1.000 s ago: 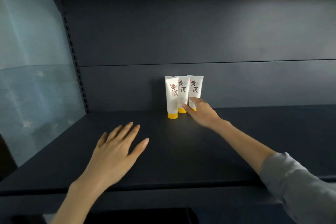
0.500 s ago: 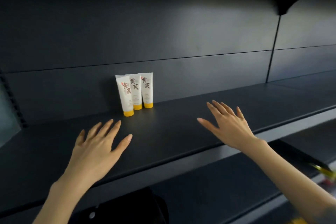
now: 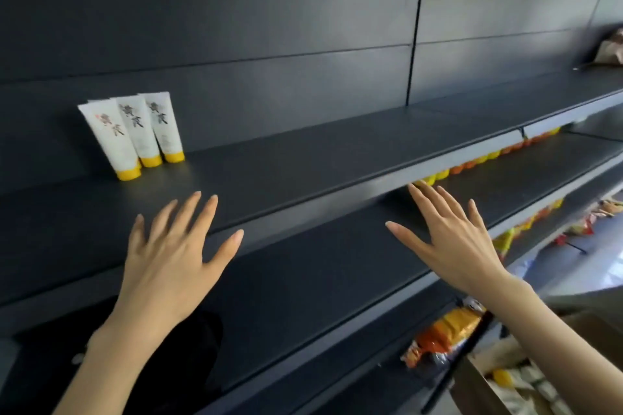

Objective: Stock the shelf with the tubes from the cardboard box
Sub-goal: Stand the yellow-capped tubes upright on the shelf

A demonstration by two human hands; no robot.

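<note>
Three white tubes [image 3: 135, 133] with yellow caps stand upright in a tight group at the back left of the dark shelf [image 3: 303, 158]. My left hand [image 3: 172, 256] hovers in front of the shelf's edge, fingers spread, holding nothing. My right hand [image 3: 448, 236] is held out lower and to the right, fingers straight and empty, well away from the tubes. The cardboard box [image 3: 519, 377] shows at the bottom right corner with white tubes lying inside it.
A second dark shelf [image 3: 337, 280] runs below the first. Yellow and orange caps [image 3: 478, 160] line the back of the lower shelf further right. Snack packets [image 3: 441, 337] lie on a shelf beneath. A brown bag [image 3: 610, 50] sits far right.
My right hand has let go of the tubes and drawn back to the right and down. The view has swung right and down, bringing the box into sight.
</note>
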